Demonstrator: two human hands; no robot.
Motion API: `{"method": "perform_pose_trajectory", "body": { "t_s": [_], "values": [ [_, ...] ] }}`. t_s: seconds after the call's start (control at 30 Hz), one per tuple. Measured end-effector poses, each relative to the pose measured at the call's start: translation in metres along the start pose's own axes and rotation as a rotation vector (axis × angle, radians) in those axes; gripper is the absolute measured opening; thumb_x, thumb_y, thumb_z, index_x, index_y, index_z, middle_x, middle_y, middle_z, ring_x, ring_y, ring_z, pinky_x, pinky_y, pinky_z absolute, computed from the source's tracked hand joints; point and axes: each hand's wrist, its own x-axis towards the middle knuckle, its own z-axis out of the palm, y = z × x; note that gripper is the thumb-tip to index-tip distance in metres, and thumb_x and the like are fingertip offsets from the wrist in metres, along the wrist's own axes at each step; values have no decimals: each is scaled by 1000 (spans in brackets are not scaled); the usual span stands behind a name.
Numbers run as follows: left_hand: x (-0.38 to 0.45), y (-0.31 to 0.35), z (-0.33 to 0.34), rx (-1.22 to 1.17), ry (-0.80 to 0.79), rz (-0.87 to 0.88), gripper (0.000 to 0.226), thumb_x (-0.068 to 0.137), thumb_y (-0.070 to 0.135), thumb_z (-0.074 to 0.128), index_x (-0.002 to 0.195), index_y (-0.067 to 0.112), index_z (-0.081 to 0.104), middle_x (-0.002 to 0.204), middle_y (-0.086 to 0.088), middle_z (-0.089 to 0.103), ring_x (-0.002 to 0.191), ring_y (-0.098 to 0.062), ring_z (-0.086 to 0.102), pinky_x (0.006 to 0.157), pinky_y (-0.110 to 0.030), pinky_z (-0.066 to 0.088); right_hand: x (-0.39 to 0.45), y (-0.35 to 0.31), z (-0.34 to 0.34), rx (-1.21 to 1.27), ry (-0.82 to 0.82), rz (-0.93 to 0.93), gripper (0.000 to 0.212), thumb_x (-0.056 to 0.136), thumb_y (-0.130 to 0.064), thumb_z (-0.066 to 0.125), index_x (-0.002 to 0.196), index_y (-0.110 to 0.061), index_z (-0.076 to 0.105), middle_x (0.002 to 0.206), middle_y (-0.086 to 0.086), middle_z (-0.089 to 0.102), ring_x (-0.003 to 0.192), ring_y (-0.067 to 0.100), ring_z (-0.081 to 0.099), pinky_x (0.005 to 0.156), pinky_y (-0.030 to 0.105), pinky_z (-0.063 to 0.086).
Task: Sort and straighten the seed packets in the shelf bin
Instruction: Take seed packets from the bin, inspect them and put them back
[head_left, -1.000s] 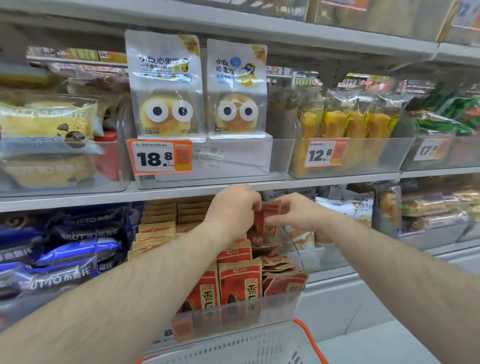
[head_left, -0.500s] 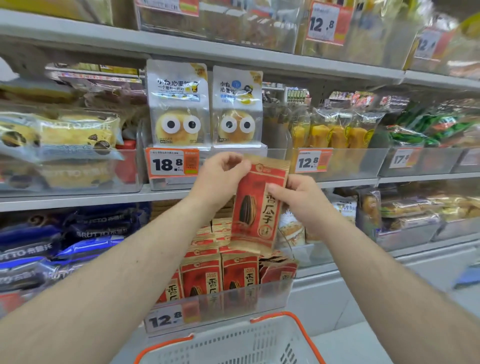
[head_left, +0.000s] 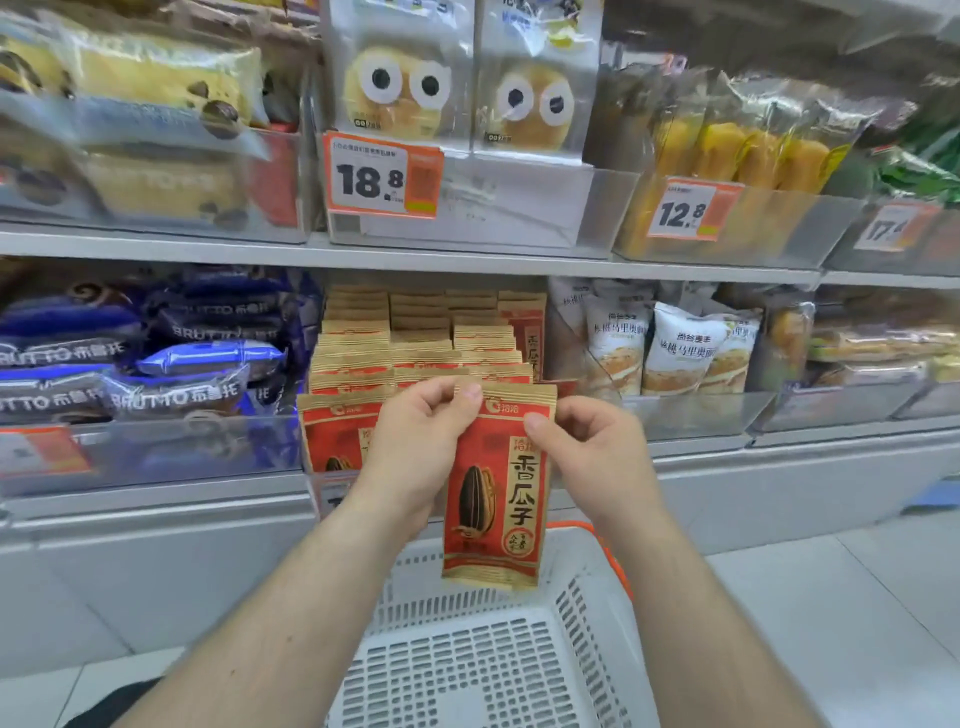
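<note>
Head view: left hand (head_left: 415, 447) and right hand (head_left: 597, 457) pinch one upright packet (head_left: 493, 499) by its top corners, above basket (head_left: 582, 623).

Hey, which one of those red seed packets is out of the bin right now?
The seed packet pinched by its top corners between the left hand and right hand, hanging upright above the white basket; the rest stand in rows.

The left hand (head_left: 421, 447) covers the left edge of the held seed packet (head_left: 493, 499) and most of the front packet (head_left: 332, 436) behind it. The price tag (head_left: 41, 449) at far left is blurred past reading, another tag (head_left: 891, 228) at right shows only "17" (rest smeared), and the basket (head_left: 488, 665) runs off the bottom edge — its orange rim barely shows.
</note>
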Motion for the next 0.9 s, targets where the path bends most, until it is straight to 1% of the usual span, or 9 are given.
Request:
{"method": "perform_pose_trajectory", "body": {
  "t_s": [0.07, 0.13, 0.23, 0.3, 0.4, 0.5, 0.6, 0.8, 0.9],
  "values": [
    [-2, -12, -3, -21, 25, -9, 15, 100, 20, 57, 99, 13, 71, 83, -7, 77, 70, -20, 74, 56, -32, 59, -6, 8, 5, -2, 18, 6, 20, 90, -12, 69, 71, -13, 71, 71, 4, 74, 65, 12, 68, 59, 31, 54],
    [-3, -21, -3, -73, 39, -36, 16, 100, 19, 57, 96, 12, 71, 84, -9, 77, 72, -22, 74, 62, -36, 62, -11, 15, 10, 14, 18, 46, 22, 93, -15, 66, 72, -11, 69, 72, 5, 74, 66, 14, 68, 61, 32, 56],
    [-5, -26, -1, -160, 14, -99, 21, 101, 21, 55, 104, 9, 71, 92, -14, 77, 80, -26, 75, 67, -37, 63, -14, 20, 14, 109, 33, 130, 26, 98, -19, 59, 81, -2, 68, 80, 15, 74, 72, 27, 70, 67, 45, 57],
    [-6, -27, -2, -197, -6, -136, 26, 102, 24, 54, 111, 7, 70, 98, -14, 77, 87, -28, 76, 71, -38, 64, -14, 22, 15, 145, 33, 163, 27, 99, -22, 57, 87, -1, 67, 83, 18, 74, 77, 35, 71, 69, 51, 57],
    [-5, -30, -6, -221, -18, -180, 30, 102, 27, 53, 114, 5, 70, 101, -15, 77, 91, -30, 75, 71, -39, 64, -17, 23, 16, 162, 20, 175, 19, 100, -20, 55, 88, -9, 66, 78, 6, 74, 71, 22, 71, 57, 33, 54],
    [-4, -34, -9, -241, -22, -208, 33, 101, 28, 54, 116, 3, 69, 105, -17, 76, 90, -30, 75, 71, -39, 63, -19, 23, 15, 176, 8, 155, 24, 100, -16, 53, 82, -4, 63, 69, 5, 69, 59, 15, 63, 50, 23, 46],
    [-4, -36, -12, -235, -47, -204, 31, 101, 30, 52, 108, 7, 71, 102, -14, 76, 86, -27, 75, 68, -37, 62, -21, 20, 11, 204, 14, 158, 29, 101, -11, 51, 75, -2, 62, 52, -4, 60, 40, 2, 50, 41, 14, 37],
    [-5, -38, -13, -261, -70, -179, 29, 100, 27, 50, 100, 8, 72, 93, -14, 76, 78, -26, 74, 62, -35, 61, -23, 16, 11, 207, 4, 150, 32, 101, -10, 51, 70, -3, 60, 46, -5, 55, 36, 3, 43, 39, 14, 33],
    [-5, -38, -12, -256, -60, -179, 27, 99, 28, 53, 100, 8, 72, 94, -14, 76, 79, -26, 74, 63, -35, 61, -23, 16, 10, 225, 5, 147, 32, 100, -10, 51, 70, -3, 60, 46, -4, 55, 36, 3, 42, 38, 15, 33]
  ]
}}
